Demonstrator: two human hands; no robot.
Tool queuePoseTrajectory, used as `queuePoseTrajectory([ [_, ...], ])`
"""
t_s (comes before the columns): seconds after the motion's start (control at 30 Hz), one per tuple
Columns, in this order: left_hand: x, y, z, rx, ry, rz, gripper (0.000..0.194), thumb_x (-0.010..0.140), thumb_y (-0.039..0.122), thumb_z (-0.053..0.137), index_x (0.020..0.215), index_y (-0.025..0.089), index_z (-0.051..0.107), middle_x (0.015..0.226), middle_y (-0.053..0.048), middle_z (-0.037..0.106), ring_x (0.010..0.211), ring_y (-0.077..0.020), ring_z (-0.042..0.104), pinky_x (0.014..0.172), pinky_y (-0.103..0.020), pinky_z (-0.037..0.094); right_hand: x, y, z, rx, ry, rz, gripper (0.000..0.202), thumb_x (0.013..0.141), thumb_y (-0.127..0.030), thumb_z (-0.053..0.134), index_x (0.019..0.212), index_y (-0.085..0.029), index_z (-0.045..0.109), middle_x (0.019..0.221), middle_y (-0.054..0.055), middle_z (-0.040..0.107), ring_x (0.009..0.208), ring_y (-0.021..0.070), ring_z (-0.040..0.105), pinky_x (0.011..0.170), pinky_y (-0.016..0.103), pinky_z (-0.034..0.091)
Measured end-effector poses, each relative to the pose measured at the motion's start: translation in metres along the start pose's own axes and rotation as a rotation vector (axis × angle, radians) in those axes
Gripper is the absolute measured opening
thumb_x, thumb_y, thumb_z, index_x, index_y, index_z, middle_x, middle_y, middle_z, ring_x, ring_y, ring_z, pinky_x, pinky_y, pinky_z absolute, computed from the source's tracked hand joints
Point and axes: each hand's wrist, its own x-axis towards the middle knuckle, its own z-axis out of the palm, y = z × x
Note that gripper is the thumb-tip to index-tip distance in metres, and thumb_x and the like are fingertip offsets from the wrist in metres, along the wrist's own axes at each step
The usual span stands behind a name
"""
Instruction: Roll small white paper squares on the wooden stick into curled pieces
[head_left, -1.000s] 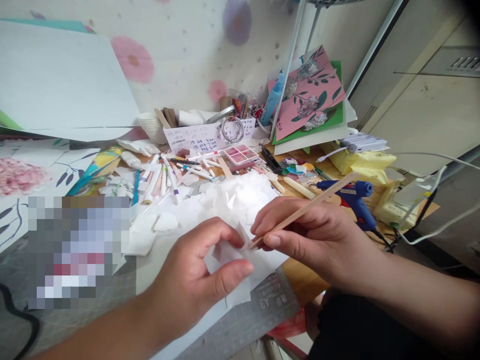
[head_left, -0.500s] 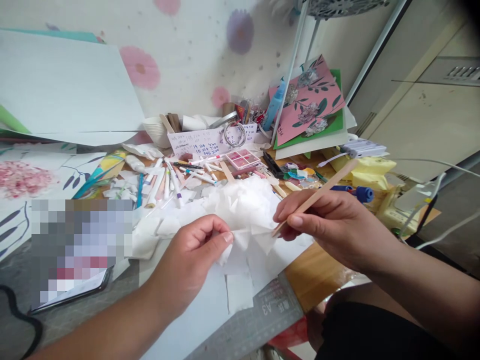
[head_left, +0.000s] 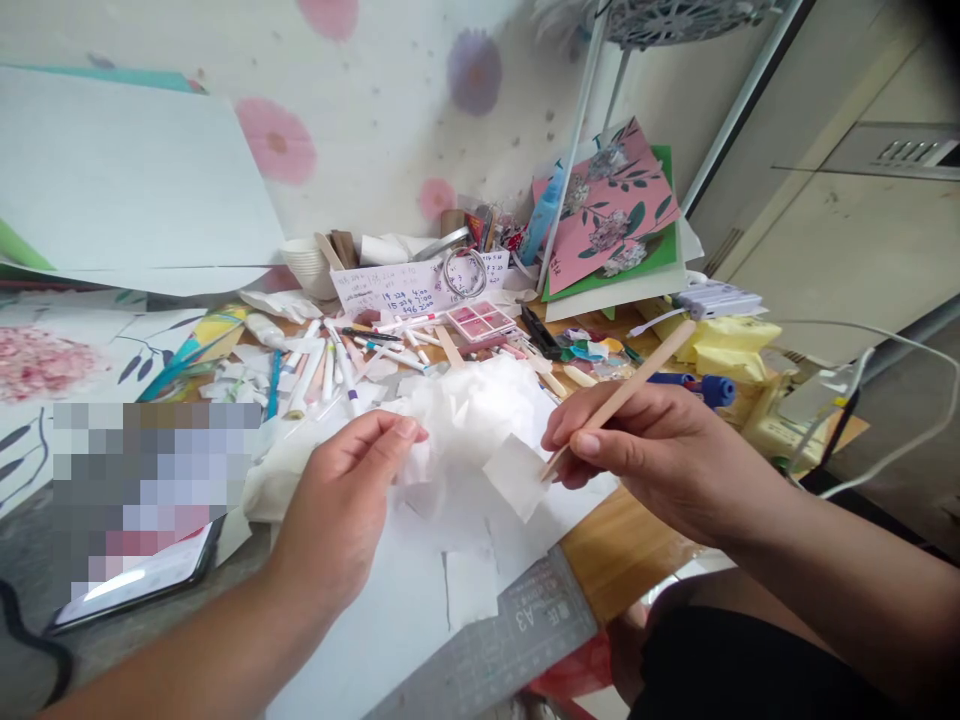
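Note:
My left hand (head_left: 349, 500) pinches thin white tissue (head_left: 415, 460) between thumb and fingers, left of centre. My right hand (head_left: 645, 455) grips a flat wooden stick (head_left: 637, 385), slanted with its lower end down to the left. A small square of white tissue (head_left: 517, 478) is at the stick's lower tip, partly against my right fingers. Behind both hands lies a fluffy white tissue pile (head_left: 491, 400). Below them is a white sheet (head_left: 382, 620) with a small white paper piece (head_left: 471, 588) near its right edge.
A phone (head_left: 142, 580) lies at the left. Markers (head_left: 341, 365), a pink palette (head_left: 481, 322) and paper cups (head_left: 309, 268) stand or lie behind. A grey cutting mat (head_left: 525, 625) shows at the front, blue-handled tool (head_left: 712, 390) and cables at the right.
My left hand has moved left, away from my right hand. The tissue between the hands has come apart, and a square piece now hangs by the stick tip.

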Motion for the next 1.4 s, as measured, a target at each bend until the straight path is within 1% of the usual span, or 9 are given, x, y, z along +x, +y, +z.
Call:
queuePoseTrajectory([
  [0.07,-0.006,0.002,-0.001,-0.002,-0.108,-0.008,0.021,0.084,0.043,0.068,0.083,0.022,0.073,0.071,0.001,0.064,0.068,-0.0178,0.054,0.061,-0.027,0.042,0.001,0.000,0.005,0.019,-0.023,0.000,0.005,0.085,-0.022,0.076,0.086,-0.016,0.076,0.076,0.003,0.072,0.068,0.0089,0.070,0.065,0.017,0.059],
  [0.2,-0.016,0.010,0.000,-0.092,-0.494,-0.107,0.028,0.082,0.046,0.071,0.098,0.023,0.072,0.081,0.000,0.069,0.074,-0.0181,0.057,0.066,-0.027,0.043,0.003,0.001,0.016,0.011,-0.097,-0.013,0.004,0.086,-0.019,0.074,0.087,-0.016,0.075,0.076,0.002,0.071,0.068,0.0090,0.069,0.065,0.018,0.057],
  [0.27,-0.017,0.013,0.002,-0.167,-0.636,-0.157,0.031,0.079,0.047,0.074,0.095,0.021,0.072,0.080,-0.001,0.068,0.075,-0.0178,0.057,0.067,-0.027,0.043,0.004,0.002,0.021,-0.029,-0.127,-0.022,0.003,0.086,-0.017,0.073,0.088,-0.015,0.075,0.077,0.002,0.071,0.069,0.0096,0.068,0.066,0.020,0.057],
  [0.33,-0.016,0.014,0.003,-0.196,-0.696,-0.196,0.029,0.078,0.045,0.076,0.087,0.018,0.071,0.073,0.001,0.064,0.069,-0.0148,0.053,0.063,-0.025,0.040,0.004,0.003,0.025,-0.076,-0.148,-0.049,0.004,0.087,-0.015,0.072,0.089,-0.015,0.075,0.080,0.003,0.070,0.073,0.0100,0.067,0.069,0.021,0.056],
  [0.43,-0.015,0.012,0.003,-0.191,-0.660,-0.226,0.024,0.079,0.041,0.077,0.076,0.018,0.069,0.064,0.004,0.058,0.062,-0.0118,0.048,0.058,-0.024,0.037,0.005,0.004,0.027,-0.130,-0.139,-0.156,0.006,0.086,-0.013,0.072,0.089,-0.017,0.076,0.082,0.003,0.070,0.081,0.0124,0.067,0.072,0.023,0.056],
  [0.63,-0.018,0.010,0.002,-0.354,-0.671,-0.283,0.010,0.080,0.032,0.078,0.077,0.023,0.074,0.067,0.005,0.062,0.064,-0.0110,0.051,0.062,-0.023,0.041,0.004,0.002,0.028,-0.120,-0.086,-0.307,0.010,0.088,-0.013,0.070,0.091,-0.018,0.077,0.083,0.004,0.072,0.086,0.0150,0.068,0.073,0.025,0.057],
  [0.8,-0.020,0.013,0.003,-0.411,-0.682,-0.320,0.008,0.080,0.030,0.077,0.077,0.023,0.077,0.067,0.005,0.063,0.063,-0.0104,0.051,0.061,-0.022,0.042,0.000,-0.003,0.028,-0.238,-0.103,-0.305,0.008,0.089,-0.012,0.068,0.092,-0.013,0.075,0.087,0.009,0.074,0.086,0.0171,0.069,0.076,0.028,0.056],
  [1.07,-0.020,0.014,0.003,-0.449,-0.681,-0.420,0.016,0.074,0.034,0.084,0.074,0.020,0.076,0.066,0.004,0.066,0.062,-0.0097,0.055,0.060,-0.021,0.043,-0.001,-0.002,0.029,-0.281,-0.116,-0.327,0.005,0.089,-0.013,0.068,0.091,-0.013,0.073,0.087,0.008,0.072,0.086,0.0178,0.068,0.072,0.028,0.055],
  [1.4,-0.019,0.014,0.002,-0.419,-0.703,-0.397,0.019,0.074,0.037,0.084,0.074,0.020,0.077,0.070,0.004,0.067,0.064,-0.0103,0.053,0.062,-0.023,0.042,0.000,-0.002,0.029,-0.317,-0.119,-0.345,0.006,0.088,-0.012,0.069,0.090,-0.015,0.073,0.087,0.006,0.071,0.084,0.0160,0.068,0.070,0.026,0.055],
])
